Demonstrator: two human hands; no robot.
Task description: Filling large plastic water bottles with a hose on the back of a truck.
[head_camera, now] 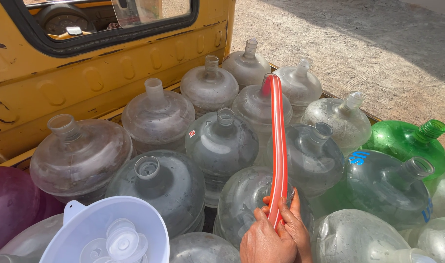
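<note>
My left hand [273,236] is closed around a red flexible hose [279,146] at the bottom centre. The hose runs up and away from the hand, and its far end curves down at the neck of a clear water jug [254,104] in the middle row. Under the hand sits another clear jug [242,199]. My right hand is out of sight.
Several big clear plastic jugs without caps stand packed together in a yellow vehicle's cargo bed [86,63]. A green jug [402,141] is at the right and a purple one [10,204] at the left. A white funnel [93,229] holding bottle caps sits at the lower left. Sandy ground [378,44] lies beyond.
</note>
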